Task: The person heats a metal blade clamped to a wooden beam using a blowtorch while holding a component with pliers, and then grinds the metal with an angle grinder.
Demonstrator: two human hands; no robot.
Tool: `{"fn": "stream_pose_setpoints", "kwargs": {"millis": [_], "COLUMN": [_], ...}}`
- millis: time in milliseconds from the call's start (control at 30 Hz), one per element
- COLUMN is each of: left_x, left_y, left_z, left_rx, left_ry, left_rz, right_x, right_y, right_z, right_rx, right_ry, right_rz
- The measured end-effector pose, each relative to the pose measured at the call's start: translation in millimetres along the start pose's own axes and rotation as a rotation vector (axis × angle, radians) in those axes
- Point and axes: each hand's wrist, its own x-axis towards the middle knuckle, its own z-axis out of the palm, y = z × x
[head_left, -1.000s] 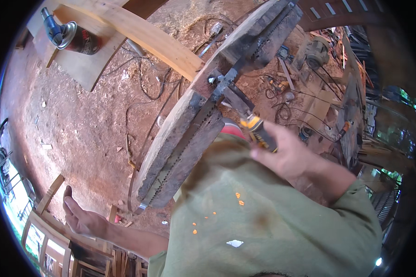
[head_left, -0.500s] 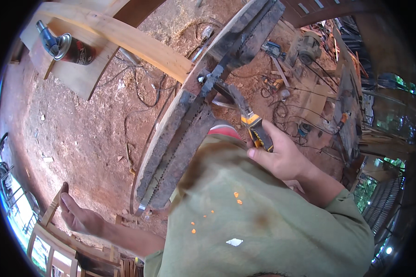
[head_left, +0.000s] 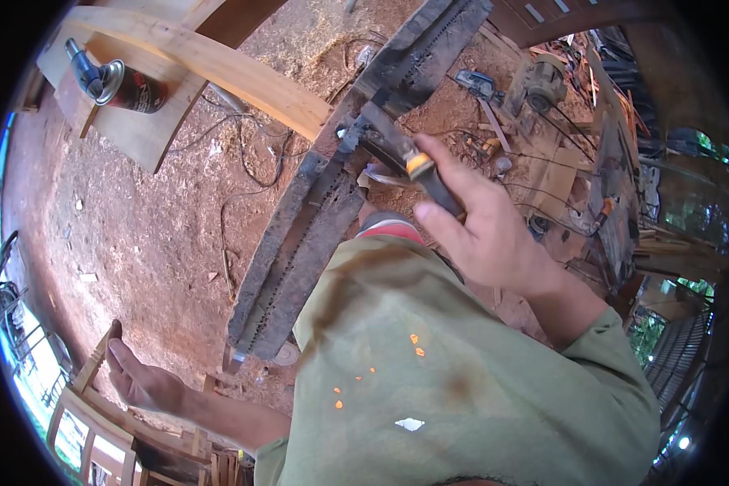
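Observation:
My right hand (head_left: 498,231) is closed round the black and yellow grip of a hand tool (head_left: 419,164). The tool's dark, blurred front end meets a grey block (head_left: 363,130) on a long dark beam (head_left: 263,243); its exact kind does not show. Along the beam, which slants from upper right to lower left, runs a toothed saw blade (head_left: 287,279). Far to the left, my left hand (head_left: 146,382) is closed at the upper end of a wooden chair-like frame (head_left: 97,417), thumb raised; its other fingers are partly hidden.
A torch on a gas can (head_left: 134,87) lies on a curved board (head_left: 146,134) at upper left, beside a wooden rail (head_left: 259,89). Cables (head_left: 239,154) cross the dusty floor. To the right are a motor (head_left: 543,85), a blue-grey power tool (head_left: 476,83) and wood scraps.
My right hand and the tool have moved up and slightly left, toward the block. The beam's lower end has shifted a little up and left. My left hand has stayed put.

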Motion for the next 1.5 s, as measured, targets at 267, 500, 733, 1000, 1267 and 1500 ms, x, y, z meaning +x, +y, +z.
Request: {"fn": "stream_pose_setpoints", "kwargs": {"millis": [267,500,733,1000,1267,1500], "left_x": [-1.8,-7.8,-33.9,-66.8,-97.1,-151.7], "left_y": [20.2,49.2,87.2,145.6,150.9,33.9], "left_z": [14.0,18.1,26.6,50.8,46.6,-15.5], "left_rx": [0.041,0.134,0.303,0.428,0.656,0.417], "left_ry": [-0.024,-0.036,-0.106,-0.453,-0.483,0.372], "left_rz": [0.041,0.079,-0.076,-0.109,-0.339,-0.262], "right_x": [-2.4,13.6,12.1,76.3,106.4,125.4], "right_y": [11.6,10.3,71.6,119.0,140.3,171.2], "right_z": [-10.1,-42.6,-57.7,-90.9,-102.1,-99.7], "right_rx": [-0.156,0.258,0.957,0.877,0.787,0.517], "right_ry": [-0.095,0.010,0.163,0.046,0.114,0.095], "right_rz": [-0.195,0.201,0.125,-0.179,-0.114,-0.069]}}
